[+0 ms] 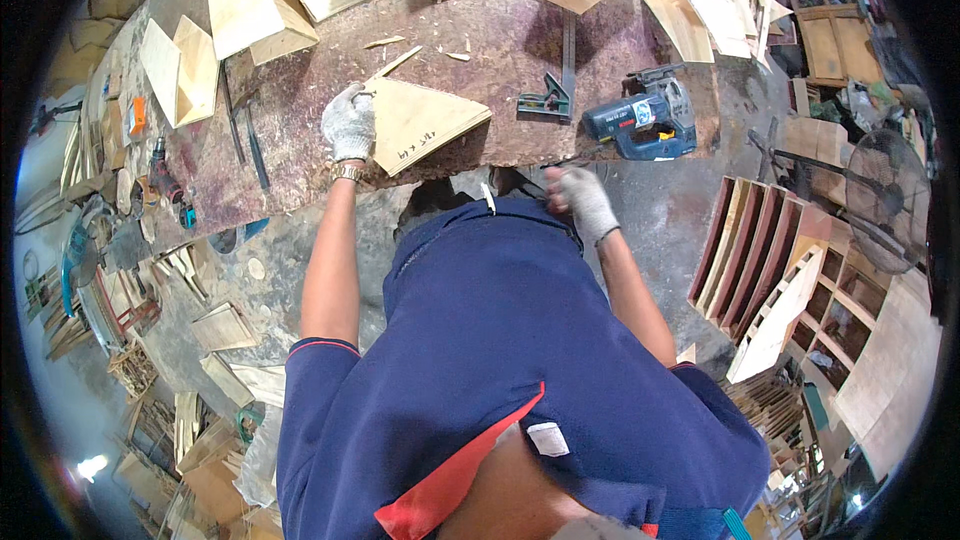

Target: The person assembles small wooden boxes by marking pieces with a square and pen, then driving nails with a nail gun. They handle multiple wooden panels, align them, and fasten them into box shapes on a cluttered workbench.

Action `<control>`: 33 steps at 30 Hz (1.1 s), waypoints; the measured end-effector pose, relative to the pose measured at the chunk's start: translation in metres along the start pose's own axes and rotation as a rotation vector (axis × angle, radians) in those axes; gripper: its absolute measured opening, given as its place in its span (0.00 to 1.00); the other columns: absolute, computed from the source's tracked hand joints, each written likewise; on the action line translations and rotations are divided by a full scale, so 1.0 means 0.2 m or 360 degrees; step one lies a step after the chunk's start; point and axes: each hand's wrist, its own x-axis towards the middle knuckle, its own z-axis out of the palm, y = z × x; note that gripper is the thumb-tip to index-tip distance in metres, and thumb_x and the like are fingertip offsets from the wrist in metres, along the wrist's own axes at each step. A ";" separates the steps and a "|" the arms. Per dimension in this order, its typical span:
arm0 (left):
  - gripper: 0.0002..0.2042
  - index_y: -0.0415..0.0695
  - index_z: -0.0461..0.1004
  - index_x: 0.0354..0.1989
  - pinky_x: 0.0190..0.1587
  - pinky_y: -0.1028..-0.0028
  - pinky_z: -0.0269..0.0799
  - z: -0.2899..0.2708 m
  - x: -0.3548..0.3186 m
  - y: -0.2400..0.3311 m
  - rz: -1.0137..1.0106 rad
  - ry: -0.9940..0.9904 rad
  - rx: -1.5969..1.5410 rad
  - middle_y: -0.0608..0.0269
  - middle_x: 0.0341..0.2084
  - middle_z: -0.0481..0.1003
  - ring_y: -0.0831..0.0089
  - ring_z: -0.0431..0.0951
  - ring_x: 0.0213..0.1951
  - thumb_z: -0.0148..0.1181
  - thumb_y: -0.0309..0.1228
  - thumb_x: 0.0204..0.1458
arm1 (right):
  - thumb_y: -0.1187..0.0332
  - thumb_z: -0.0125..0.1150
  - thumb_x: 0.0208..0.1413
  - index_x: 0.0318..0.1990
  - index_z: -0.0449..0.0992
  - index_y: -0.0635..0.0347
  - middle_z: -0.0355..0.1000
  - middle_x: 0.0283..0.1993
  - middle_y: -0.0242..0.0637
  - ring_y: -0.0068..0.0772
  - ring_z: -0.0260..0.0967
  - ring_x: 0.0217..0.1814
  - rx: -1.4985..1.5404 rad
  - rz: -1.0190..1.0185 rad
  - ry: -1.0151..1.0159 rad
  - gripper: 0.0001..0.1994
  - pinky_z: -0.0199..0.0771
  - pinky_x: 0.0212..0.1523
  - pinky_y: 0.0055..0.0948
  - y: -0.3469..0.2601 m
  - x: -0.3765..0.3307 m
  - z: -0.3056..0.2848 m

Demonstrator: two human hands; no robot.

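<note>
While the gloved left hand (pixel 349 123) lies flat, fingers pressed together, on the left corner of a pale triangular plywood piece (pixel 420 120), that piece rests near the front edge of the dark workbench (pixel 500 35), its point overhanging slightly; the gloved right hand (pixel 580 196), below the bench edge at the person's chest, is curled closed, though whether it pinches anything cannot be told. A combination square (pixel 552 92) and a blue jigsaw (pixel 645 120) lie to the right of the piece, well apart from it; folded plywood shapes (pixel 255 5) crowd the far side of the bench
</note>
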 end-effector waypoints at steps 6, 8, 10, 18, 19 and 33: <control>0.14 0.48 0.85 0.40 0.47 0.55 0.77 0.03 0.00 0.00 0.0131 0.0072 -0.0107 0.48 0.37 0.83 0.49 0.83 0.40 0.57 0.39 0.55 | 0.52 0.68 0.57 0.49 0.80 0.64 0.81 0.40 0.48 0.45 0.80 0.45 -0.1417 -0.0656 -0.0572 0.23 0.77 0.49 0.39 -0.13 -0.08 0.61; 0.15 0.47 0.85 0.40 0.46 0.55 0.76 0.03 0.01 0.00 0.0123 0.0049 -0.0157 0.48 0.35 0.83 0.48 0.82 0.40 0.57 0.41 0.55 | 0.64 0.61 0.56 0.50 0.79 0.63 0.80 0.39 0.52 0.53 0.79 0.46 -0.1657 -0.0822 -0.0631 0.17 0.77 0.50 0.42 -0.19 -0.14 0.75; 0.16 0.47 0.84 0.43 0.49 0.55 0.76 0.04 0.01 0.01 -0.0005 -0.0155 -0.0054 0.50 0.38 0.83 0.50 0.82 0.43 0.57 0.42 0.55 | 0.68 0.57 0.53 0.45 0.79 0.62 0.79 0.39 0.55 0.57 0.78 0.44 -0.1653 -0.0955 -0.0659 0.14 0.77 0.48 0.45 -0.24 -0.19 0.83; 0.18 0.46 0.83 0.47 0.51 0.54 0.75 0.01 0.01 0.06 -0.0101 -0.0184 -0.0177 0.47 0.41 0.83 0.48 0.81 0.45 0.56 0.44 0.57 | 0.54 0.70 0.55 0.54 0.79 0.60 0.80 0.48 0.49 0.49 0.78 0.52 -0.2505 -0.0611 -0.0979 0.24 0.77 0.51 0.44 -0.12 -0.20 1.08; 0.20 0.45 0.83 0.48 0.53 0.55 0.74 0.00 0.01 0.07 -0.0163 -0.0267 -0.0169 0.46 0.43 0.83 0.48 0.81 0.48 0.56 0.45 0.58 | 0.56 0.69 0.57 0.54 0.78 0.60 0.80 0.48 0.48 0.46 0.79 0.51 -0.1757 -0.0571 -0.1102 0.23 0.78 0.51 0.42 -0.09 -0.20 1.10; 0.14 0.45 0.83 0.35 0.37 0.49 0.72 -0.05 0.01 0.11 -0.0022 -0.0053 -0.0266 0.42 0.28 0.79 0.42 0.79 0.33 0.56 0.40 0.54 | 0.64 0.66 0.62 0.52 0.78 0.65 0.79 0.41 0.34 0.23 0.74 0.42 -0.0947 -0.0975 -0.0191 0.16 0.76 0.45 0.27 -0.33 -0.14 0.76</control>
